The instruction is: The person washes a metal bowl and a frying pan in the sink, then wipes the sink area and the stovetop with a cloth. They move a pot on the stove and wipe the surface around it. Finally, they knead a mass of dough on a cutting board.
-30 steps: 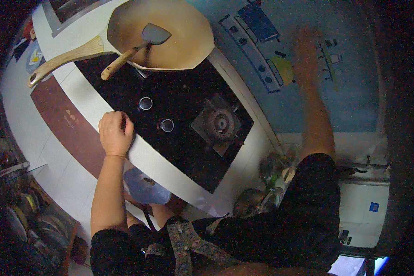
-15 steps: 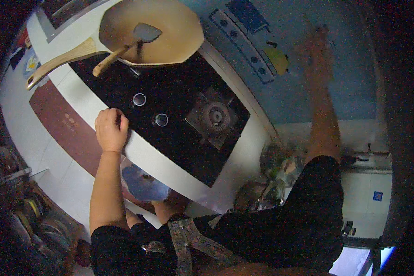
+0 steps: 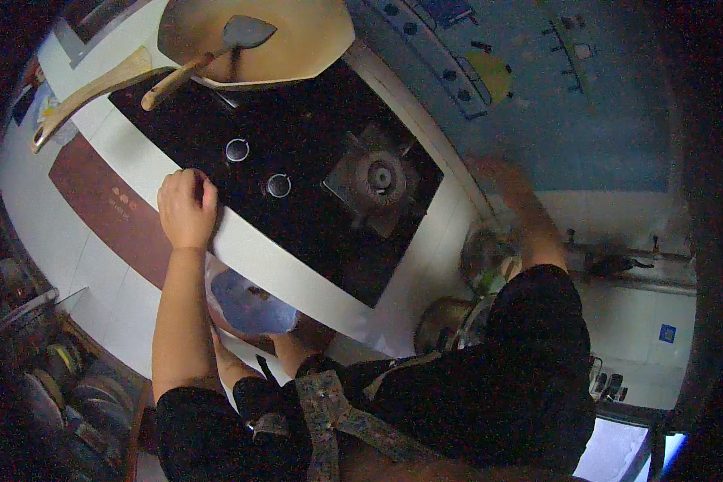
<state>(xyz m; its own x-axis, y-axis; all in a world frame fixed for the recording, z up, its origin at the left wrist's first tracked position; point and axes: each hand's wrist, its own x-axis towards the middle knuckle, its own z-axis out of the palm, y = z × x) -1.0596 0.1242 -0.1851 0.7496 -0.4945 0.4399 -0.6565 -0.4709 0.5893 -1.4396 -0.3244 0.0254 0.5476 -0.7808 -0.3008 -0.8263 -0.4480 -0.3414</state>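
My left hand rests on the white counter's front edge, fingers curled into a loose fist. Nothing shows in it. In front of it lies the black glass cooktop with two round knobs. My right hand is smeared and dim beyond the cooktop's right corner, close to the blue wall. Whether it holds anything cannot be made out. At the far left of the cooktop stands a beige faceted pan with a long wooden handle. A grey-headed spatula with a wooden handle leans across its rim.
A bare gas burner is on the cooktop's right side. Dim pots or bowls crowd the counter by my right arm. A bluish round container sits below the counter edge, near my legs. Stacked dishes are at the lower left.
My right hand has come down and leftward from high on the blue wall to the back edge of the counter. My left hand stays at the counter edge; the view has shifted slightly.
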